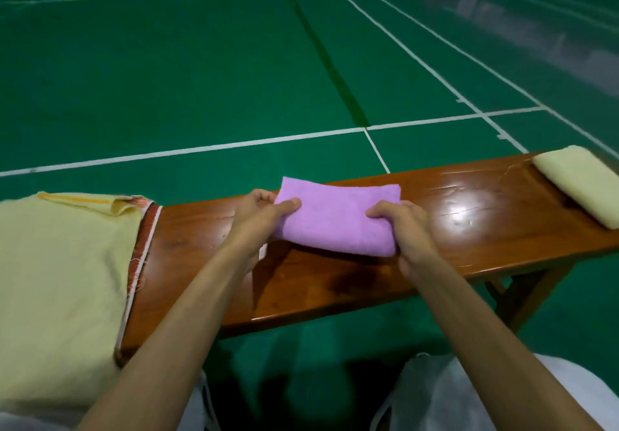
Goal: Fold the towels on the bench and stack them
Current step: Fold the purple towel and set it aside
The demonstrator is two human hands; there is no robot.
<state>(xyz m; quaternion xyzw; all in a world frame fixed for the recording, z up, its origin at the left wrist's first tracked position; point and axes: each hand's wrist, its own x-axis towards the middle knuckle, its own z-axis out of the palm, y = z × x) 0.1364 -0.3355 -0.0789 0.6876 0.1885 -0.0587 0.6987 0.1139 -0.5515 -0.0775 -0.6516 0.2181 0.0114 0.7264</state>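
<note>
Head view: left hand point(264, 211) and right hand point(400, 226) pinch opposite ends of the folded purple towel point(338, 218) on the table point(469, 216); folded yellow towel point(582, 182) lies well beyond right hand.

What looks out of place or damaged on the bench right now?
The large pale-yellow cloth draped over the left end of the glossy brown wooden bench has a frayed orange-striped edge with loose threads, and its far corner is flipped over. Nothing else stands out.

One purple towel point(338, 219) between left hand point(264, 216) and right hand point(402, 226), one cream towel point(579, 182) further right, one yellow towel point(60, 280) left, one bench point(469, 223).
</note>
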